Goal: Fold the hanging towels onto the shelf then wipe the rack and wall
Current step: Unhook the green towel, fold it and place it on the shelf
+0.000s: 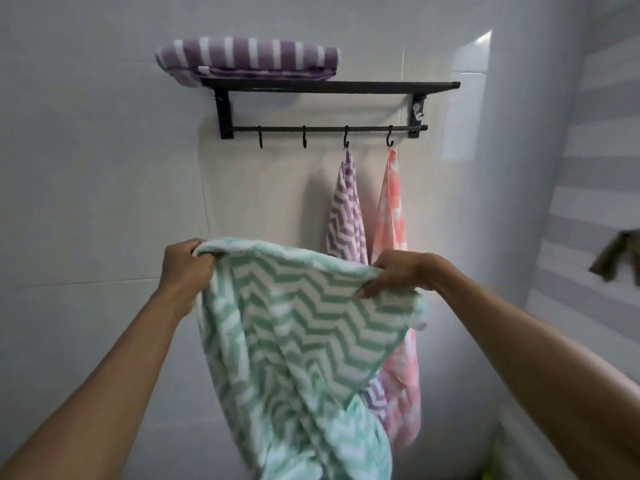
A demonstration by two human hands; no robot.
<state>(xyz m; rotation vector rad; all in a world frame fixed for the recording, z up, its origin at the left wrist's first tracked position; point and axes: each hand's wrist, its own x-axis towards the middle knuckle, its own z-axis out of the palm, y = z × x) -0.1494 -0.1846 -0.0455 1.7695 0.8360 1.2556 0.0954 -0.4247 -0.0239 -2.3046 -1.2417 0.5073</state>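
Left hand (188,263) and right hand (394,273) each pinch a top corner of the green towel (294,327), spreading it flat to fold for the shelf (381,87).

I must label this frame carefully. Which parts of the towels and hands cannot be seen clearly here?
Head view only:
- Green towel: lower end cut off by the bottom edge and blurred.
- Purple zigzag towel and pink towel: middles hidden behind the green towel.
- Left hand and right hand: fingertips buried in the towel's folds.
- Dark item at right: too blurred to identify.
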